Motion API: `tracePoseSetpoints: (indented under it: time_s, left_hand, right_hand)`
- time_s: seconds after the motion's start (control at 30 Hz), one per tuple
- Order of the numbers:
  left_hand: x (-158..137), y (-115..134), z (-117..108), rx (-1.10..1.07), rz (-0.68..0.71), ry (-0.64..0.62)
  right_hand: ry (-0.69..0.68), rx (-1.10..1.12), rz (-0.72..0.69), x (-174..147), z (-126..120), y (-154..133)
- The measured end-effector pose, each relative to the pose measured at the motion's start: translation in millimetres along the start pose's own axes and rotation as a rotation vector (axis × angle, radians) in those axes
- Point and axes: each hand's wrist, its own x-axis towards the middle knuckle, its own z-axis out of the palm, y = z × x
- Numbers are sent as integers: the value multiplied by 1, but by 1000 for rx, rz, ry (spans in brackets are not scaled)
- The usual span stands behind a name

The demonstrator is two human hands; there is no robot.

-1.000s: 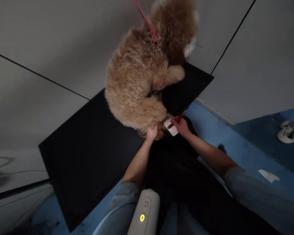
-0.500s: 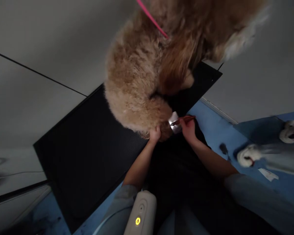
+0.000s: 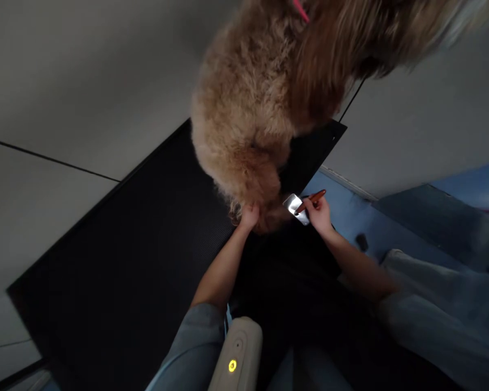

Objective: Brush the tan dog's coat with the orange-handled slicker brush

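A curly-haired tan dog point(image 3: 244, 103) stands on the black grooming table point(image 3: 118, 255), its upper part cut off by the top edge. My left hand point(image 3: 250, 215) is closed around fur on the dog's lower leg point(image 3: 258, 187) near the table's edge. Just right of that leg, my right hand point(image 3: 318, 213) grips the brown handle of a slicker brush point(image 3: 295, 205). The brush's shiny rectangular metal head faces up, a small gap from the fur. Its bristles are hidden.
A pink cord point(image 3: 301, 11) runs at the dog's neck. Grey wall point(image 3: 85, 70) lies behind the table. On the right is the blue floor point(image 3: 346, 217), with a dark object point(image 3: 362, 241) and a person's pale trouser leg point(image 3: 424, 271). A white device point(image 3: 238, 353) with a yellow light is below.
The brush has moved off the leg's fur, slightly outward, and its metal plate shows more. My left hand still grips the leg. The view has shifted, and the dog's head has swung rightward.
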Motion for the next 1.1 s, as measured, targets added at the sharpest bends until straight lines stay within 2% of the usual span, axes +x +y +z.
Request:
tracePoseSetpoints:
  time_s: [0.1,0.17,0.2,0.33,0.37,0.43,0.5,0.6,0.63,0.73,0.8,0.87,0.97,1.0,1.03,1.1]
  left_hand:
    - [0,8,10,-19,45,-10]
    - [-5,11,18,-13,46,-45]
    - [-9,12,22,-3,41,-75]
    - [-27,13,35,33,-4,-180]
    - [-31,14,37,54,-43,-196]
    - [-34,19,40,85,-95,-221]
    - [-29,29,41,57,-63,-193]
    - [-15,52,44,-53,81,-93]
    - [-12,59,46,-66,91,-91]
    - [-18,70,59,-57,-22,-184]
    - [-31,68,72,-82,-98,-215]
    - [-42,66,83,-129,-133,-209]
    - [-46,75,93,-183,-153,-161]
    - [-45,82,94,-196,-149,-145]
    - [-43,89,96,-210,-138,-134]
    - [-44,102,97,-245,-100,-152]
  right_hand:
    - [3,1,-68,2,-2,1]
    - [-33,-16,-32,9,-9,3]
    - [-8,-44,-19,14,-16,4]
    - [319,-112,-114,32,-47,5]
    - [313,-99,-116,31,-52,6]
    - [181,-55,-39,23,-58,9]
    - [111,-41,47,13,-64,13]
    - [269,-21,27,7,-73,12]
    - [279,12,7,6,-75,10]
    - [120,90,13,5,-76,4]
    - [69,47,55,8,-83,2]
    - [166,-18,55,11,-102,-1]
    - [377,-58,-72,7,-135,-11]
    - [385,-47,-116,3,-140,-16]
    - [339,-25,-145,-1,-142,-21]
    - [154,13,-153,-6,-139,-32]
